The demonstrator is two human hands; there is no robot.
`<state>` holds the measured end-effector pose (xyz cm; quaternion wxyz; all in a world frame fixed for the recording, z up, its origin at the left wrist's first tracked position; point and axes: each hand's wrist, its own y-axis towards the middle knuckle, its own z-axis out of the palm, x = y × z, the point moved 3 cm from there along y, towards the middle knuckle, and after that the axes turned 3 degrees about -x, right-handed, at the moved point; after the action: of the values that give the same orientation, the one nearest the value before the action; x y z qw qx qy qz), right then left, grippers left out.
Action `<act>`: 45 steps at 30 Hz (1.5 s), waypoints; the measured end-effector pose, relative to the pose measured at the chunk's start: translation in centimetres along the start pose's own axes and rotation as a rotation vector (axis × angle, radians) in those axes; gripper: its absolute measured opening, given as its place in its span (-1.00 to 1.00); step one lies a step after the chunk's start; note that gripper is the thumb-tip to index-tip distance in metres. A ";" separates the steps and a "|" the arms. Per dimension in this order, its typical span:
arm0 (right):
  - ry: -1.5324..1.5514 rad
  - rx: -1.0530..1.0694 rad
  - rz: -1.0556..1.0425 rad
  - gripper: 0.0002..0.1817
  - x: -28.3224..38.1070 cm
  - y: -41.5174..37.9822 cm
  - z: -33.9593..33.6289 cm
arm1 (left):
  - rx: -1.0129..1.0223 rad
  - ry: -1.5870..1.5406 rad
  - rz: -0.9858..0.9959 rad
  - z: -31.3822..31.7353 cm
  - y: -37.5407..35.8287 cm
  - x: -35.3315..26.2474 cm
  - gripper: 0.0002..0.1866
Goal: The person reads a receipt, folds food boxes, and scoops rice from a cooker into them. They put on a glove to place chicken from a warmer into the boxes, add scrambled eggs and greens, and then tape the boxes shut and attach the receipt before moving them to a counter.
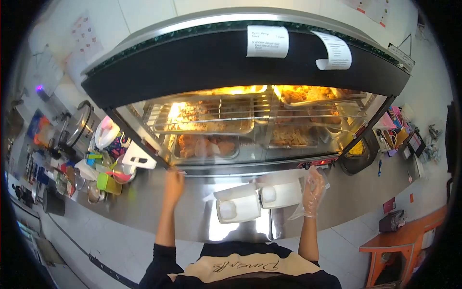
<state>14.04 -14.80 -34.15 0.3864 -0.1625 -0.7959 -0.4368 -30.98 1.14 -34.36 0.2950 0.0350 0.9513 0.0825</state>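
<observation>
My bare left hand (175, 184) is closed at the lower left front edge of the food warmer (240, 72); whatever its fingers grip is hidden. In a loose clear plastic glove, my right hand (314, 187) is curled at the lower right edge, just below the red-lit switch panel (321, 164). I cannot make out whether it holds anything. Two open white food boxes (250, 206) stand between my hands on the steel counter (202, 192), each with a rounded white mound inside. Inside the warmer are trays of fried pieces (207, 146) and a wire rack (216, 118).
Bowls, a green container (109, 184) and a rice cooker (81, 126) crowd the counter's left side. To the right are a dark tray with yellow food (357, 148) and assorted small items. Paper slips (267, 42) hang on the warmer's top. An orange table (409, 236) stands lower right.
</observation>
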 end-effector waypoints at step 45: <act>-0.445 0.605 -0.467 -0.50 25.8 2.7 30.7 | -0.197 -1.246 -1.469 5.6 -27.7 21.4 -0.49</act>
<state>-15.65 9.90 -22.91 0.1266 0.0520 -0.9672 -0.2139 -45.89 -22.91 -55.75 0.7260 -0.5557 0.3979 -0.0764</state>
